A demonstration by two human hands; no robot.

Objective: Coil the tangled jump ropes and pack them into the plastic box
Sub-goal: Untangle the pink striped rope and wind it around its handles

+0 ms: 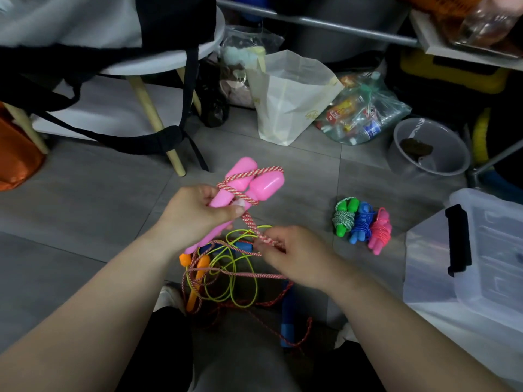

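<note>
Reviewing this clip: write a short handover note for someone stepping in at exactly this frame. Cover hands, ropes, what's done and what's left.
Left hand grips the two pink handles, which have a few turns of pink-and-white rope wound round them.
Right hand pinches that rope just below the handles.
Done: green bundle, blue bundle and pink bundle lie coiled side by side on the floor near the plastic box, not in it.
Left: finish this coil, then untangle and coil the pile under the hands (yellow-green cord, red cord, orange and blue handles), and pack everything into the box.
</note>
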